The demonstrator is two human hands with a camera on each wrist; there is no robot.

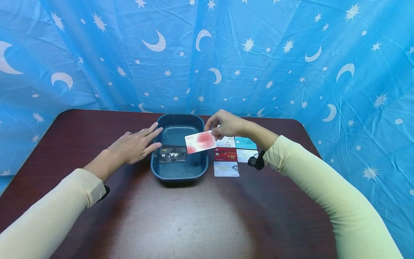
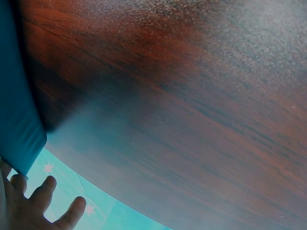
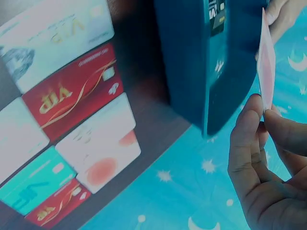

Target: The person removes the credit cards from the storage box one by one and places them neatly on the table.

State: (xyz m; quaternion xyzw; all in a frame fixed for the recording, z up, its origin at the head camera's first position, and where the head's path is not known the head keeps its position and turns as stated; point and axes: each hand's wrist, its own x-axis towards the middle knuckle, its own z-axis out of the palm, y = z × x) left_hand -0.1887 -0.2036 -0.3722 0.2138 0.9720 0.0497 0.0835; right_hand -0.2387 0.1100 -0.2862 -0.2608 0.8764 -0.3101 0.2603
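Observation:
My right hand (image 1: 226,125) pinches a white card with red circles (image 1: 201,141) by its right end, between thumb and fingers. The card is over the right side of a dark blue tray (image 1: 179,178); in the right wrist view the pinched card (image 3: 266,67) appears nearly edge-on. Inside the tray lies a black Vip card (image 1: 173,155). My left hand (image 1: 132,145) has its fingers spread and extended, with the fingertips at the tray's left rim. In the left wrist view its fingers (image 2: 43,191) show beside the tray wall (image 2: 17,105).
Right of the tray, several cards lie on the brown table (image 1: 181,223): a red VIP card (image 1: 225,154), a silver VIP card (image 1: 226,169), a teal card (image 1: 245,142) and white ones. A blue curtain (image 1: 207,54) with moons and stars hangs behind the table.

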